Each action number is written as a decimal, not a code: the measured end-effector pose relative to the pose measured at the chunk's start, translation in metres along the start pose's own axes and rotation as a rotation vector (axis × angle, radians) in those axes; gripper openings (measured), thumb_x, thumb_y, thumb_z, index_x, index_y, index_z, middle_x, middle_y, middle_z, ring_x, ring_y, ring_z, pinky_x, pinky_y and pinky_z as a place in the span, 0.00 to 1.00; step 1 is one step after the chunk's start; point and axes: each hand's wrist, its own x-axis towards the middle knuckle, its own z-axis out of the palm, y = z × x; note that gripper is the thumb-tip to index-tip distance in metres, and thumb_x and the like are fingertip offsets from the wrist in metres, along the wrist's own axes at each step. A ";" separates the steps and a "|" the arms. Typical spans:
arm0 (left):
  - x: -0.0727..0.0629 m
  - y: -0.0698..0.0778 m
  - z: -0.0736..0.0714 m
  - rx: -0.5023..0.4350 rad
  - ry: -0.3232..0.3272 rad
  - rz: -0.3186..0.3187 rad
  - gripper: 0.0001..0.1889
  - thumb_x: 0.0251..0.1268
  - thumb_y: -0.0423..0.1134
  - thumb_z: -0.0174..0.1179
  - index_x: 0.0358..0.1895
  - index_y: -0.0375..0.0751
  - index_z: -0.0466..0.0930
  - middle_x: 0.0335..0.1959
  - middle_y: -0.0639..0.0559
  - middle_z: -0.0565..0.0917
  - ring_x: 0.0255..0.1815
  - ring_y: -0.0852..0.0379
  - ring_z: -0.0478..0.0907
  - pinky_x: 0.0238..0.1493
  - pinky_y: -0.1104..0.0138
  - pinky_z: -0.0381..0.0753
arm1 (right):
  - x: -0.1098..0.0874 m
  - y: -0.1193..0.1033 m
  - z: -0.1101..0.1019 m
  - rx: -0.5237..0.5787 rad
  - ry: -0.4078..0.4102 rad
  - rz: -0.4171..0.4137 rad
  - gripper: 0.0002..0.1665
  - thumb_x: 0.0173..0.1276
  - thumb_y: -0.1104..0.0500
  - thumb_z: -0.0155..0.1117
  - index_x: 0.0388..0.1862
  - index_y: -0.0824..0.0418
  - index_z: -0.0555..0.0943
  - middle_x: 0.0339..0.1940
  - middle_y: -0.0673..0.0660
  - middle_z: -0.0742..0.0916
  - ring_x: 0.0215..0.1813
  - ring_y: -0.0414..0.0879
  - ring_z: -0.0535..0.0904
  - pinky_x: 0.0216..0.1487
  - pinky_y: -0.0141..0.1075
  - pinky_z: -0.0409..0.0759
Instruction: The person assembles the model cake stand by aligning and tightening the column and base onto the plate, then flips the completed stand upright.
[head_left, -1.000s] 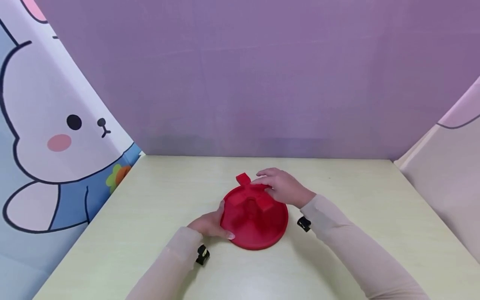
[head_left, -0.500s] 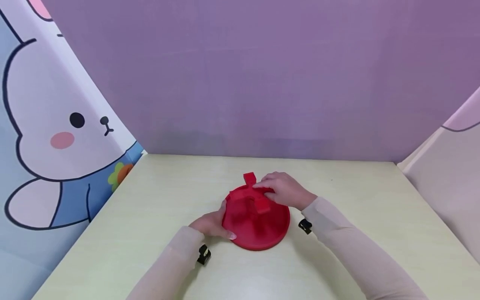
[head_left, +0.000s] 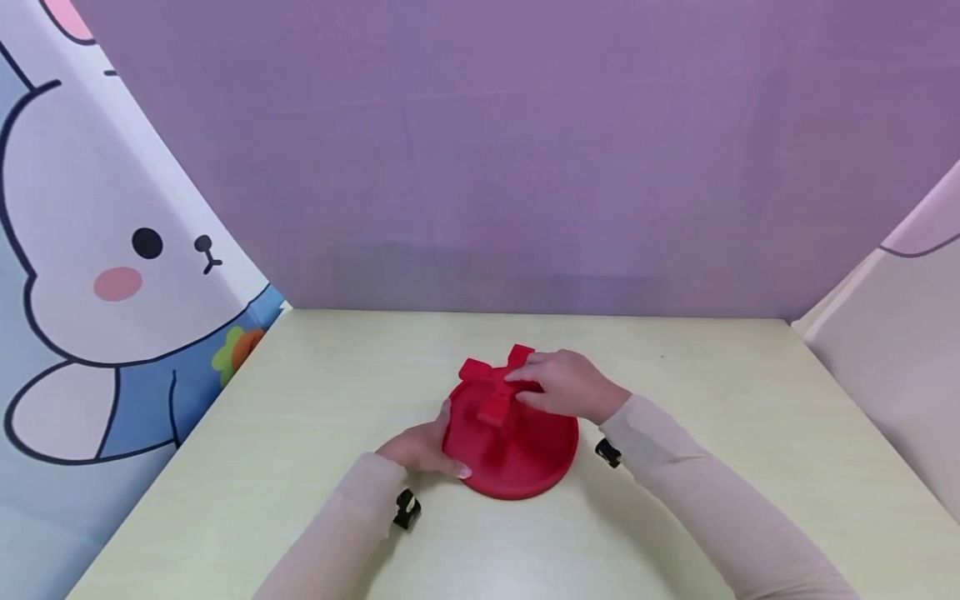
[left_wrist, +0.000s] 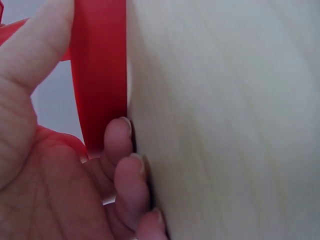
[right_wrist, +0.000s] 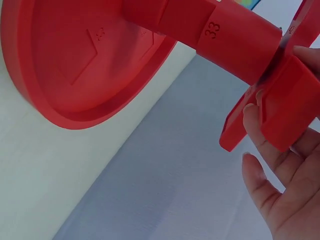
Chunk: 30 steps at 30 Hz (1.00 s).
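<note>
At the far left of the head view, a cartoon rabbit print (head_left: 82, 200) in white and blue covers a hanging panel. A pale table (head_left: 225, 467) fills the lower part of the frame, with a purple backdrop (head_left: 480, 158) rising behind it. From the bottom, left of centre, comes your left sleeve (head_left: 330, 533), a small black device (head_left: 406, 509) at its cuff. Your left hand (head_left: 422, 450) grips the left side of a round red base (head_left: 543, 454), thumb and fingers bent round its edge; in the left wrist view, the fingertips sit low on the rim, right beside the tabletop.

The base lies on the table just below the centre of the frame. A red post (right_wrist: 240, 42), marked 33 in the right wrist view, stands up from it and carries a red crosspiece (head_left: 493, 411) with block-shaped ends, three of them visible from above. Just right of centre, your right hand (head_left: 573, 385) pinches the crosspiece by its right side, fingers about one arm. Your right sleeve (head_left: 697, 483) runs to the lower right, and a whitish panel (head_left: 900, 333) closes the right edge.
</note>
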 end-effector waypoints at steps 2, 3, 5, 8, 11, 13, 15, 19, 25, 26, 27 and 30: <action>0.001 -0.001 0.000 -0.001 0.001 -0.003 0.63 0.41 0.47 0.77 0.77 0.40 0.39 0.63 0.42 0.69 0.61 0.41 0.66 0.48 0.52 0.79 | 0.000 0.000 -0.001 -0.021 0.017 -0.012 0.19 0.58 0.58 0.72 0.51 0.57 0.85 0.39 0.51 0.87 0.34 0.41 0.79 0.36 0.32 0.80; 0.001 -0.002 0.000 0.000 0.000 -0.001 0.64 0.41 0.47 0.77 0.77 0.39 0.39 0.63 0.42 0.69 0.61 0.41 0.66 0.48 0.52 0.79 | 0.000 0.000 -0.002 -0.025 0.032 -0.015 0.19 0.58 0.58 0.71 0.50 0.57 0.85 0.38 0.50 0.87 0.33 0.40 0.79 0.36 0.32 0.80; 0.001 -0.002 0.000 0.010 -0.002 0.002 0.63 0.42 0.47 0.77 0.77 0.39 0.39 0.63 0.42 0.68 0.62 0.41 0.66 0.48 0.52 0.79 | 0.000 0.001 -0.004 -0.029 0.084 -0.025 0.16 0.59 0.61 0.70 0.48 0.57 0.86 0.37 0.51 0.87 0.32 0.41 0.80 0.34 0.33 0.80; 0.001 -0.003 0.000 0.006 -0.004 0.006 0.64 0.42 0.47 0.77 0.77 0.39 0.39 0.64 0.42 0.68 0.62 0.41 0.65 0.48 0.52 0.79 | 0.000 0.004 -0.006 -0.028 0.165 -0.045 0.17 0.57 0.67 0.70 0.46 0.58 0.86 0.40 0.55 0.86 0.38 0.45 0.81 0.36 0.35 0.82; 0.000 -0.002 0.000 -0.003 -0.005 0.008 0.64 0.42 0.48 0.77 0.77 0.39 0.38 0.64 0.42 0.68 0.62 0.41 0.65 0.50 0.51 0.78 | 0.002 0.007 -0.006 -0.018 0.193 -0.061 0.21 0.54 0.73 0.69 0.48 0.60 0.85 0.47 0.60 0.84 0.49 0.52 0.80 0.41 0.40 0.83; -0.001 -0.002 -0.001 -0.011 -0.003 0.005 0.64 0.42 0.48 0.77 0.77 0.40 0.38 0.64 0.42 0.68 0.62 0.41 0.65 0.50 0.51 0.78 | 0.004 0.009 -0.006 0.009 0.176 -0.060 0.24 0.53 0.74 0.69 0.50 0.60 0.84 0.53 0.62 0.82 0.55 0.56 0.78 0.45 0.44 0.82; -0.002 -0.002 -0.001 0.001 -0.002 0.002 0.64 0.42 0.48 0.77 0.77 0.39 0.38 0.64 0.42 0.68 0.62 0.40 0.65 0.50 0.50 0.78 | 0.006 0.010 -0.006 0.037 0.150 -0.059 0.26 0.53 0.74 0.70 0.52 0.59 0.84 0.56 0.63 0.80 0.59 0.57 0.75 0.48 0.45 0.81; -0.001 -0.001 -0.001 0.006 -0.006 0.005 0.64 0.42 0.48 0.77 0.77 0.39 0.38 0.64 0.42 0.68 0.62 0.40 0.65 0.49 0.51 0.78 | 0.008 0.011 -0.006 0.078 0.102 -0.066 0.26 0.54 0.72 0.70 0.54 0.59 0.83 0.59 0.64 0.79 0.62 0.58 0.73 0.52 0.47 0.79; 0.000 -0.001 -0.001 0.005 -0.007 0.009 0.64 0.41 0.48 0.77 0.77 0.38 0.39 0.62 0.43 0.70 0.61 0.42 0.67 0.47 0.52 0.79 | 0.008 0.011 -0.003 0.058 0.026 -0.075 0.23 0.58 0.71 0.68 0.52 0.57 0.85 0.54 0.62 0.83 0.58 0.58 0.76 0.55 0.47 0.77; 0.000 -0.001 -0.001 0.008 -0.006 0.009 0.64 0.41 0.48 0.77 0.77 0.38 0.39 0.62 0.43 0.70 0.61 0.42 0.67 0.48 0.52 0.79 | 0.008 0.011 -0.002 0.051 0.023 -0.077 0.22 0.58 0.71 0.68 0.52 0.57 0.85 0.53 0.61 0.84 0.57 0.57 0.77 0.55 0.47 0.77; -0.001 -0.002 -0.001 0.010 -0.005 0.011 0.64 0.41 0.48 0.77 0.77 0.38 0.39 0.62 0.43 0.70 0.61 0.42 0.67 0.48 0.52 0.79 | 0.008 0.012 -0.001 0.050 0.023 -0.077 0.22 0.58 0.71 0.68 0.52 0.57 0.85 0.51 0.61 0.84 0.56 0.56 0.78 0.55 0.46 0.77; -0.001 -0.002 -0.001 0.006 -0.007 0.012 0.64 0.41 0.47 0.77 0.77 0.38 0.39 0.63 0.43 0.70 0.61 0.41 0.67 0.48 0.51 0.79 | 0.008 0.013 0.001 0.048 0.033 -0.070 0.21 0.58 0.70 0.70 0.51 0.57 0.85 0.48 0.58 0.85 0.52 0.53 0.80 0.53 0.44 0.79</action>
